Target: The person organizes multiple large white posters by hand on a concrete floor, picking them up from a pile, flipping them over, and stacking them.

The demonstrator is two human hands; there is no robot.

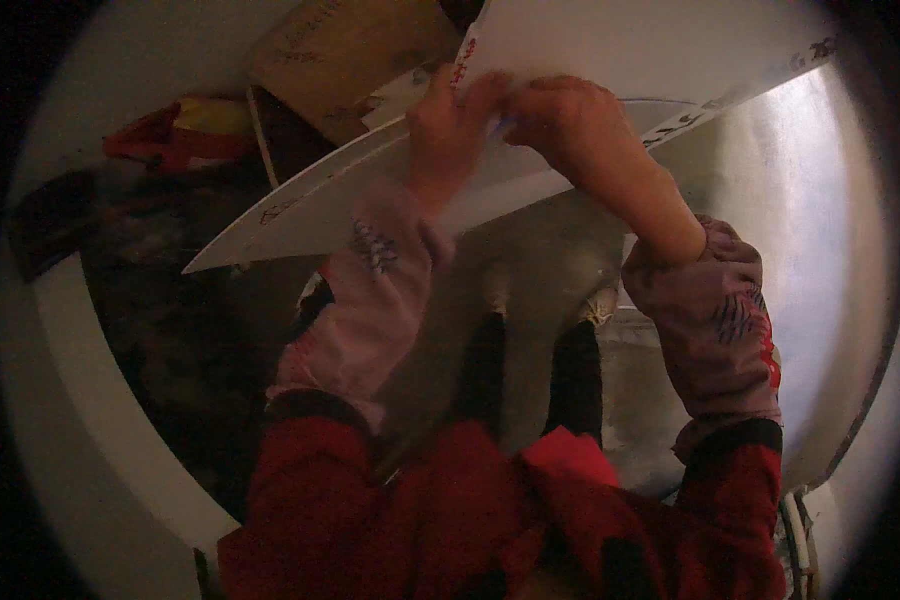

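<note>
My left hand [450, 131] is at the lower left end of a large upper white sheet [592, 45], its fingers closed around the red-marked edge. Close beside it, my right hand [577, 124] bends inward with curled fingers. A small blue spot [504, 124] shows between the hands; what it belongs to is too blurred to tell. Below the hands lies a second white sheet [330, 214], which narrows to a point at the left. Dark marks run along the upper sheet's right edge. My fingers hide where the two sheets come closest.
A cardboard box [330, 60] with handwriting stands beyond the sheets. To its left lies a red and yellow bag or cloth [195, 131]. A pale ledge [120, 405] curves along the left. At the right is a shiny pale surface [802, 225]. My shoes [598, 306] are on the grey floor [540, 240].
</note>
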